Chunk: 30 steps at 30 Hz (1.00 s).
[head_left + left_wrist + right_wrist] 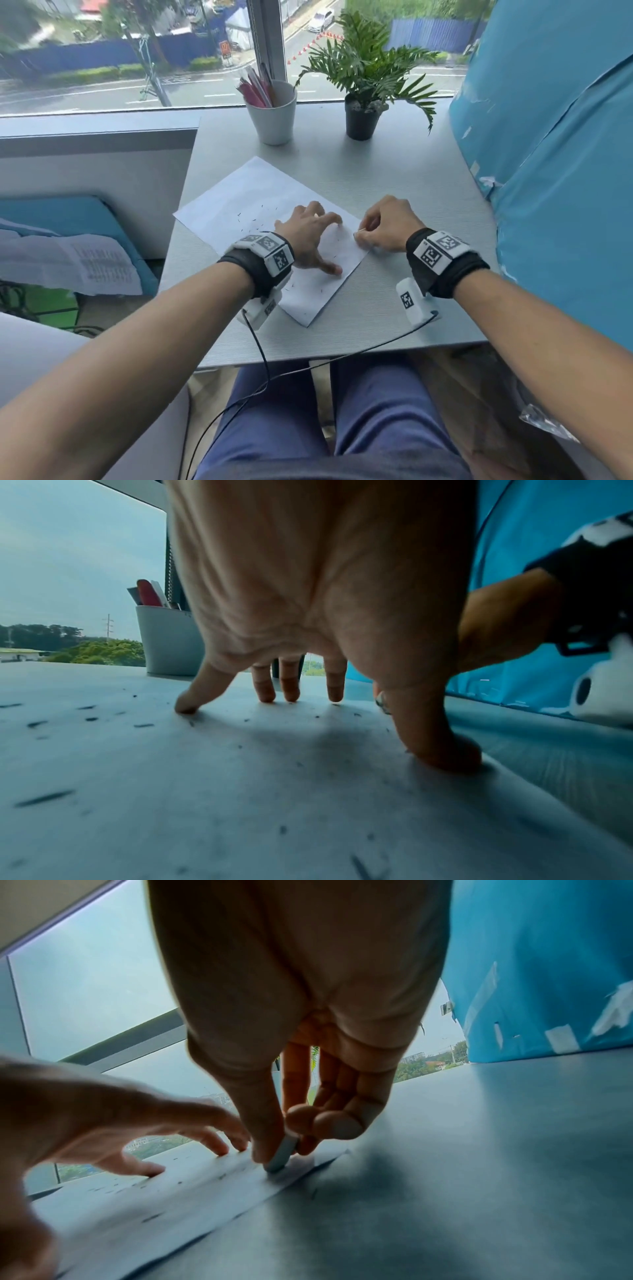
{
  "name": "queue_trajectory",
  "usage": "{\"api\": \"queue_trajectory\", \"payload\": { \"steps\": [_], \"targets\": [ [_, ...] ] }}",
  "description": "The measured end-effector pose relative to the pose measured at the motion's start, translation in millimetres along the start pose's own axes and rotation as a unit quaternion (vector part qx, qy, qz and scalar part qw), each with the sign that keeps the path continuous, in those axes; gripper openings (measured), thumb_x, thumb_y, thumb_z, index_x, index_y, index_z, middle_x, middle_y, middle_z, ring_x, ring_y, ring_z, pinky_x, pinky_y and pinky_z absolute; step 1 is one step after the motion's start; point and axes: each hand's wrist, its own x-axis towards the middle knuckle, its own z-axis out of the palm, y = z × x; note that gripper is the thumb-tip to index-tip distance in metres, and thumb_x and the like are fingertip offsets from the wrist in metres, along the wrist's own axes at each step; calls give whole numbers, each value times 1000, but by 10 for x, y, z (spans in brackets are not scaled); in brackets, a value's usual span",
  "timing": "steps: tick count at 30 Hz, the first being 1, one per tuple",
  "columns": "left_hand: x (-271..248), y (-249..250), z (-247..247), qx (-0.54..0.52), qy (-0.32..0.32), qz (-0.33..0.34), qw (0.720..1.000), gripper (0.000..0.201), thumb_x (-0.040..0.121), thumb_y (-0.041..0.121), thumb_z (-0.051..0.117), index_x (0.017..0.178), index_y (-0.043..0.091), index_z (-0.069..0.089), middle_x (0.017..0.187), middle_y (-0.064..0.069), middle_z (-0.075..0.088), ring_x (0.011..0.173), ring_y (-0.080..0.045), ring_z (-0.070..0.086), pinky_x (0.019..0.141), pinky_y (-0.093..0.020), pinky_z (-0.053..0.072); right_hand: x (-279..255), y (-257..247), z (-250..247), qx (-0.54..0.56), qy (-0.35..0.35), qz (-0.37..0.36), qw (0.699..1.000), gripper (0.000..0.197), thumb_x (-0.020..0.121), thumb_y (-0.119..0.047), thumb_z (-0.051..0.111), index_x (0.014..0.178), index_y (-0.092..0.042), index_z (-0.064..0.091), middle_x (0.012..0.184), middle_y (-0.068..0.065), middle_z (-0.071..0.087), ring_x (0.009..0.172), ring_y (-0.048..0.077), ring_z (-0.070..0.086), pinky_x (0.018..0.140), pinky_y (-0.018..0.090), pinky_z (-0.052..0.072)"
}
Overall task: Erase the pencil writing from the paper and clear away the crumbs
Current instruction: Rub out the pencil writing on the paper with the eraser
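Observation:
A white sheet of paper (pixel 246 202) lies slantwise on the grey table (pixel 411 192). Dark eraser crumbs (pixel 255 219) are scattered over it, shown close in the left wrist view as crumbs (pixel 44 798). My left hand (pixel 310 236) is spread, its fingertips (pixel 186 707) and thumb pressing the paper (pixel 205 791) flat. My right hand (pixel 383 226) pinches a small pale eraser (pixel 284 1154) between thumb and fingers, its tip touching the paper (pixel 154 1199) near the right corner. No pencil writing is plainly visible.
A white cup (pixel 274 113) of pens and a potted plant (pixel 363 85) stand at the table's far edge by the window. A blue covered bulk (pixel 555 171) borders the right side. Wrist-camera cables (pixel 342 358) hang off the front edge.

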Motion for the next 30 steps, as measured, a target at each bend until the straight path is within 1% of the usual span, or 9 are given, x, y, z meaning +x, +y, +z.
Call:
{"api": "queue_trajectory", "payload": {
  "steps": [4,8,13,17,21,24,26,29,30],
  "targets": [
    [44,41,30,23,-56,-37,997,120,58,71,80,153,50,10,163,-1,-4,149,-28,-2,108,-73,21,73,-68,-50,-12,4,-14,1000,11,76,-21,78,79,-10,77,72,-5,65,77,11,64,72,24,54],
    [97,29,13,17,-88,-57,994,128,55,72,81,151,55,-2,163,1,-22,150,-26,-20,109,-76,8,143,-121,41,-42,16,-11,999,12,79,-22,74,82,-11,75,81,0,66,83,16,63,69,24,48],
    [122,0,25,20,-90,-53,994,131,54,73,81,150,54,-6,162,3,-27,149,-27,-24,107,-78,6,1,-201,152,-63,-61,-81,993,12,77,-23,74,79,-12,76,72,-1,67,69,14,62,62,22,45],
    [123,12,23,25,-92,-55,994,130,54,74,80,150,55,-6,162,3,-27,149,-27,-23,107,-78,6,210,-90,-25,-44,28,-22,998,11,74,-23,75,75,-12,77,70,0,70,71,14,65,66,22,51],
    [139,21,10,26,-100,-57,993,131,54,73,81,150,54,-7,161,3,-28,149,-27,-25,106,-79,6,-26,-227,123,-49,-59,-96,992,13,73,-22,77,76,-10,79,71,1,72,69,14,67,66,28,58],
    [135,42,-2,30,-101,-57,993,131,55,73,81,150,55,-6,162,3,-27,149,-28,-23,107,-78,7,175,-96,-51,-9,-1,-24,1000,12,72,-23,79,75,-12,79,71,-1,74,65,9,65,61,17,52],
    [124,38,-8,27,-101,-61,993,130,55,73,81,150,54,-6,162,2,-27,149,-28,-23,107,-78,6,204,-103,-33,-5,21,-18,1000,11,71,-21,79,77,-12,79,70,-2,71,64,6,63,62,14,51],
    [133,37,2,25,-102,-59,993,130,55,73,81,152,52,-4,161,3,-28,149,-28,-24,107,-79,5,9,-244,104,-23,-56,-89,994,10,72,-21,81,79,-13,79,67,-6,68,62,1,61,61,11,50],
    [131,36,0,25,-101,-57,993,130,55,73,81,152,52,-4,162,3,-28,149,-28,-24,107,-79,5,24,-233,77,-21,-66,-83,994,11,73,-22,81,79,-14,80,68,-7,70,64,2,62,63,12,51]
  ]
}}
